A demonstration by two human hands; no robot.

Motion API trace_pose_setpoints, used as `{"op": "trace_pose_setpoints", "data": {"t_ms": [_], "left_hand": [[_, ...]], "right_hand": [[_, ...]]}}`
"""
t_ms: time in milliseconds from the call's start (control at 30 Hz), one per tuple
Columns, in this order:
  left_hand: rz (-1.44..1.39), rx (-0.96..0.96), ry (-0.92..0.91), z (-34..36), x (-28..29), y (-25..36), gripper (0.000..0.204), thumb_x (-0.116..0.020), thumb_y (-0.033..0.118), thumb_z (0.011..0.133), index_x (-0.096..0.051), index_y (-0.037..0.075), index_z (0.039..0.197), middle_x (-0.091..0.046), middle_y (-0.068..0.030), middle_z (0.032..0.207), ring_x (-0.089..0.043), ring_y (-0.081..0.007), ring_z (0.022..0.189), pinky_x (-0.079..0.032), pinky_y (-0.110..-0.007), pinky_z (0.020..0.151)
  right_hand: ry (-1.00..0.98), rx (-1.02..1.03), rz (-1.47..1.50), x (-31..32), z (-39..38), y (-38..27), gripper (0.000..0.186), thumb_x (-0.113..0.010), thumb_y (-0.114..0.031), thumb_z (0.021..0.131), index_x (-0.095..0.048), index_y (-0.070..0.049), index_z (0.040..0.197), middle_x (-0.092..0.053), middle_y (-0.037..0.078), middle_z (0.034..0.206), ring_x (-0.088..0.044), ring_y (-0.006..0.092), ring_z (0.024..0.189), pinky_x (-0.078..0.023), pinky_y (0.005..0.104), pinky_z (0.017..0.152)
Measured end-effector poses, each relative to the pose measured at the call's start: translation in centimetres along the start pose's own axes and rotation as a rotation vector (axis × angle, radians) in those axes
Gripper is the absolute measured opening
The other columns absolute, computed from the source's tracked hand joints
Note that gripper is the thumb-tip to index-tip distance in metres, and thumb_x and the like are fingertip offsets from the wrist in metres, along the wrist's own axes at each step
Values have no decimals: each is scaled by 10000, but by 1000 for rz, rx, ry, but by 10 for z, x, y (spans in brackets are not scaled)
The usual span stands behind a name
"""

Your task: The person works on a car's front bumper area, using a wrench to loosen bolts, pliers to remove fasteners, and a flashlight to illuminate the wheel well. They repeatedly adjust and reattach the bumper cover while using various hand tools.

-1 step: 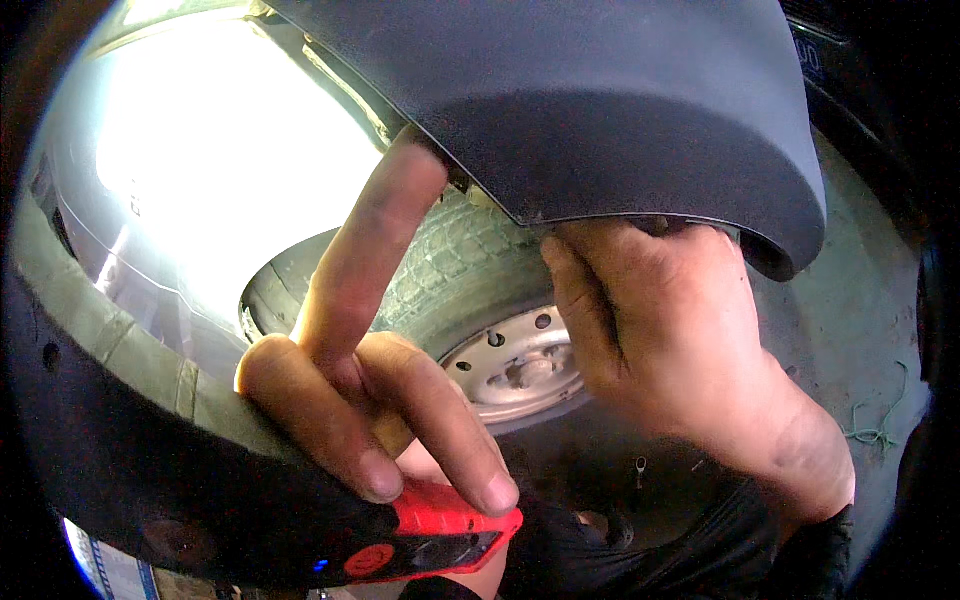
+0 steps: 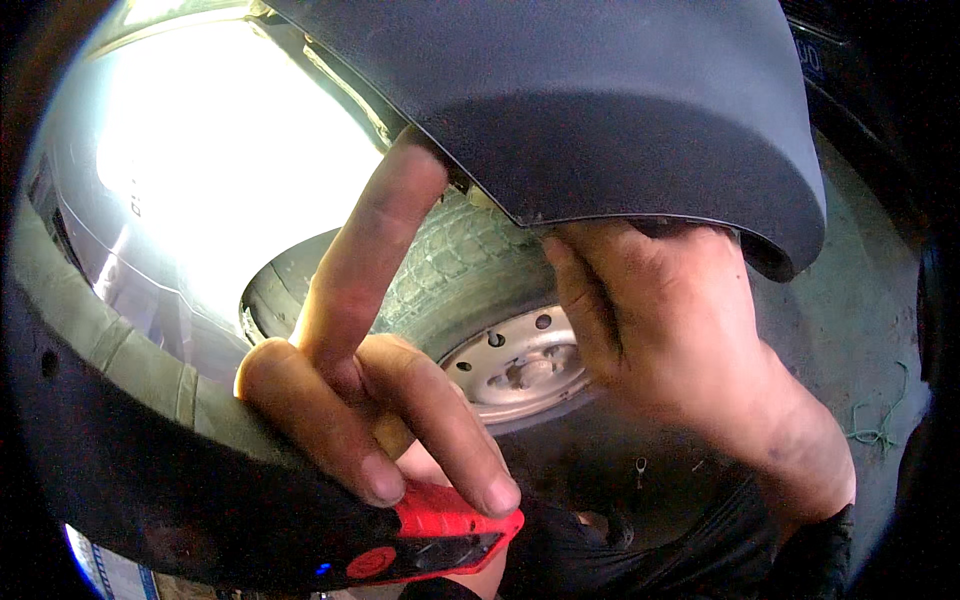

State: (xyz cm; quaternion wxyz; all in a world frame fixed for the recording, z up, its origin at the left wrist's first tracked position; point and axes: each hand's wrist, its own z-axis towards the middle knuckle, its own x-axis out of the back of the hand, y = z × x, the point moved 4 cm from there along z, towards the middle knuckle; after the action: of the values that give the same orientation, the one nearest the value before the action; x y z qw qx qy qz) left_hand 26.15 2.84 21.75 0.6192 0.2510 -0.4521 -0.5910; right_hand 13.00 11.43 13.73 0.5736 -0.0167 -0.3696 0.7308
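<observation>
My left hand (image 2: 380,370) has its index finger stretched up to the edge of a dark plastic panel (image 2: 620,130), its tip at that edge. Its other visible fingers bend downward, apart, two fingertips at the top of a red-and-black device (image 2: 450,505). My right hand (image 2: 670,340) is bent up under the panel's lower edge, thumb close against the fingers; what the fingertips hold is hidden. Behind both hands are a tyre (image 2: 440,240) and its steel wheel (image 2: 500,380).
A glossy, brightly lit body panel (image 2: 120,280) fills the left, bordered by a black curved trim (image 2: 100,420). On the grey floor (image 2: 840,330) at right lies a tangle of green string (image 2: 875,435). A small metal item (image 2: 641,470) is below the wheel. My dark-clothed leg (image 2: 640,550) shows below.
</observation>
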Motion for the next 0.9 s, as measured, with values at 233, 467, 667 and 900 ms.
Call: {"op": "trace_pose_setpoints", "data": {"t_ms": [233,467,667,900], "left_hand": [[-75,-112,279,-5,-15,-2,120,-495,-61,887,-421,-53,793,-110,-444,1386,-656,-384,680,-587,-423,529],[0,109,-110,3,-1,-1,54,-487,-23,920,-448,-52,895,-349,-413,1178,-660,-408,738,-585,-472,610],[93,307,-216,4,-17,0,69,-481,9,949,-472,-51,983,-554,-385,999,-664,-429,787,-584,-513,679],[113,0,87,17,-54,-8,205,-675,36,833,-479,15,888,-434,-382,1214,-631,-274,492,-582,-347,426]], "right_hand": [[83,163,-103,-8,-27,33,301,-654,-154,819,-644,-66,1106,-594,133,683,-588,318,579,-459,416,543],[-656,-446,19,-113,-248,134,297,-661,-253,786,-635,-57,1008,-617,191,663,-618,396,627,-491,501,570],[-1560,-574,-248,-155,-431,260,343,-651,-315,817,-695,-113,1092,-677,90,1098,-646,289,1028,-543,435,826],[-1214,-512,-253,-115,-456,317,388,-688,-322,791,-681,-103,1111,-666,109,1130,-632,296,1052,-527,438,855]]}}
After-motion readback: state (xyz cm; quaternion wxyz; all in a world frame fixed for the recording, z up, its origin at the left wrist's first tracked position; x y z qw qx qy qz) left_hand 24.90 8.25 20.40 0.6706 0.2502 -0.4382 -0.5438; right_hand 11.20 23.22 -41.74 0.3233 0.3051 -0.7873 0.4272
